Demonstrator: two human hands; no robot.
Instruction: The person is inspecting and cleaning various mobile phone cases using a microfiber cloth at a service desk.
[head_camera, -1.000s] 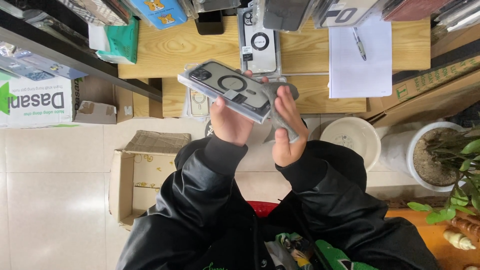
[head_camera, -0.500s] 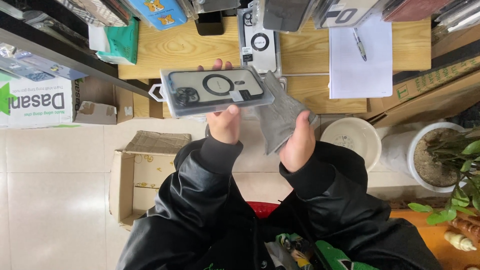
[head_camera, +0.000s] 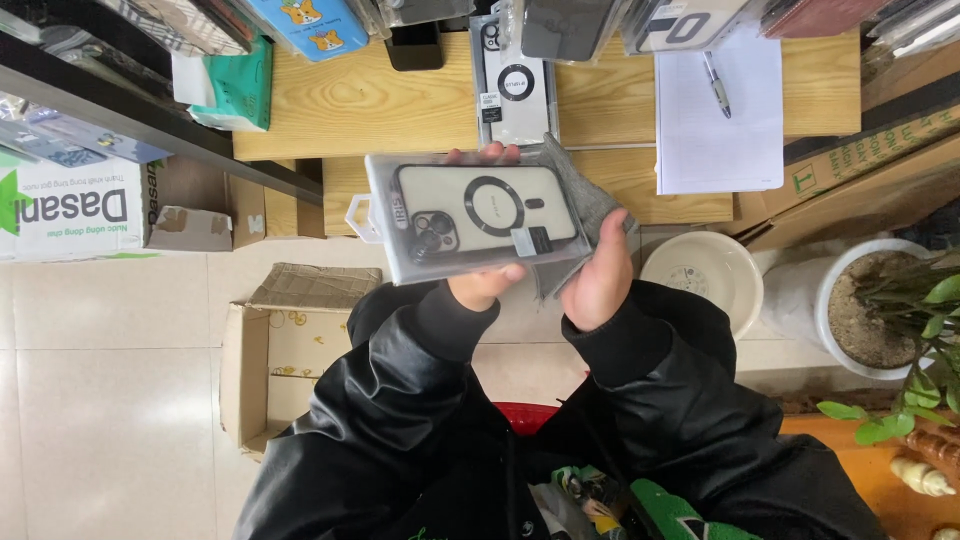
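A wooden table (head_camera: 380, 100) fills the upper frame, and just below it, at centre, the packaged phone case (head_camera: 478, 220) lies with its long axis running left to right. The left hand (head_camera: 485, 285) pinches its lower edge, fingertips curling over the top edge. The right hand (head_camera: 600, 275), fingers pressed together, holds a grey cloth (head_camera: 590, 205) against the package's right end, equally near.

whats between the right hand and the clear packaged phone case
In the head view, a grey cloth lies between the right hand and the clear plastic packaged phone case, which the left hand holds from below.
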